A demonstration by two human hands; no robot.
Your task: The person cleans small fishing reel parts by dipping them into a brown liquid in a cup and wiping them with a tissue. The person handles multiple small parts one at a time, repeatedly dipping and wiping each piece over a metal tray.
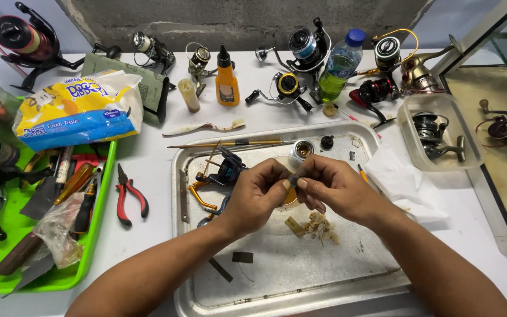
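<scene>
On a white counter [148, 170] crowded with fishing reels, left hand [256, 196] and right hand [333, 188] pinch a small dark round part [293, 180] between closed fingers above the dented metal tray [300, 276], apparently fitting it; steady alignment looks needed next

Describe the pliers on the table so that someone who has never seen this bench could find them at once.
Start at the big metal tray under the hands, then look left to the green plastic tray full of tools. The pliers lie on the white table in the gap between the two trays. Their red-and-black handles and their lying alone set them apart.
</scene>
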